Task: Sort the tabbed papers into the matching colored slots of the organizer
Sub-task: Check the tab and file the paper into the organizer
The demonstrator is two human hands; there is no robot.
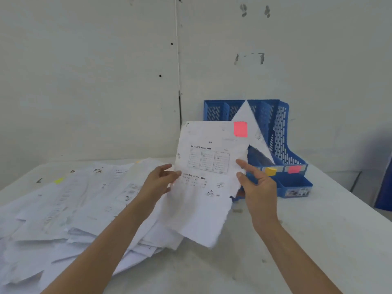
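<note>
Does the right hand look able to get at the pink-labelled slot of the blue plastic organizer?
Probably yes: the right hand hovers close in front of the blue plastic organizer, and nothing stands between it and the open pink-labelled slot.

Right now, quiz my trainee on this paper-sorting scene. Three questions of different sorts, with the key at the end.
1. True or false: the held sheet carries a yellow tab.
2. On the front of the blue organizer, which label sits just right of the yellow label? A green, B pink, C blue.
3. Which of the hands pinches the sheet's left edge?
Key: 1 false, its tab is pink. 2 B, the pink label. 3 the left hand.
</note>
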